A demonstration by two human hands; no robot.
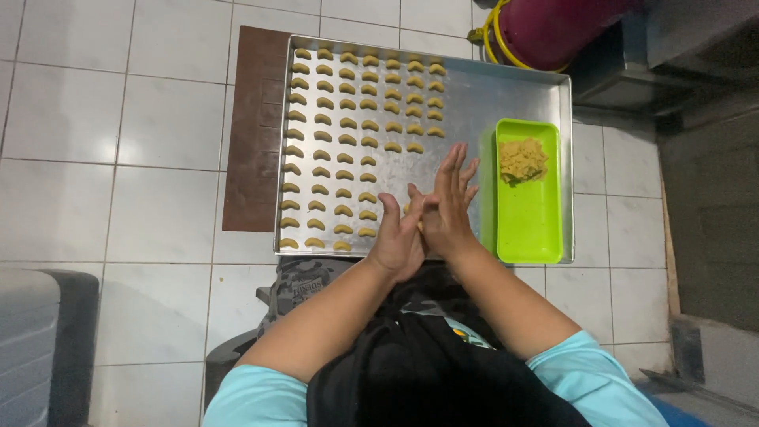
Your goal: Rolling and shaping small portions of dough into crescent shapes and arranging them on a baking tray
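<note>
Palms pressed together over a metal baking tray on the tiled floor.

Left hand and right hand meet flat, fingers extended; anything held between them is hidden. Rows of crescent dough pieces fill the tray's left part. A green tray holding a dough lump lies at the right.

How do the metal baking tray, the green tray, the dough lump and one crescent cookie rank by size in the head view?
1. Metal baking tray
2. Green tray
3. Dough lump
4. One crescent cookie

All lie at about the same level, so nearness hardly skews it.
</note>
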